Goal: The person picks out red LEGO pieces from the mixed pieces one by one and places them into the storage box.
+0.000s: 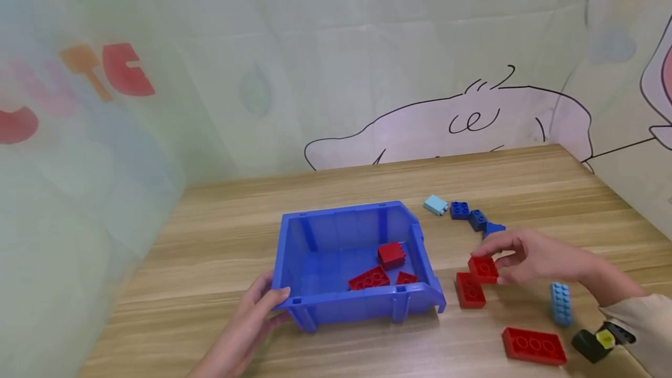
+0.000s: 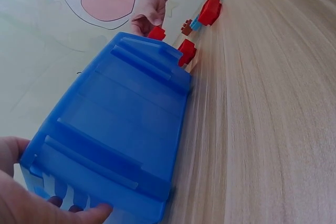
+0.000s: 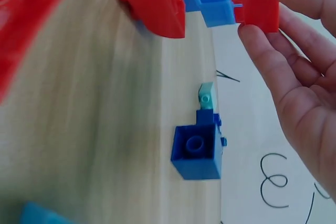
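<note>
Red brick (image 1: 483, 269), 1 pc: held just off the table (image 1: 210, 249), R of blue bin (image 1: 357, 311), near 2nd red brick (image 1: 470, 291). R hand (image 1: 535, 255): part-closed, thumb & fingers pinching it. L hand (image 1: 254, 311): curled on blue bin's near-L corner. Risks, we reckon: loose pinch, dropped pc; low carry, knock vs. 2nd red brick; uneven L pull, tipped blue bin.

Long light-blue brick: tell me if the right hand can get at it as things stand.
Probably not right now: the right hand pinches a red brick. If it let go, likely yes: the long light-blue brick lies close by, with nothing seen on top of it.
</note>
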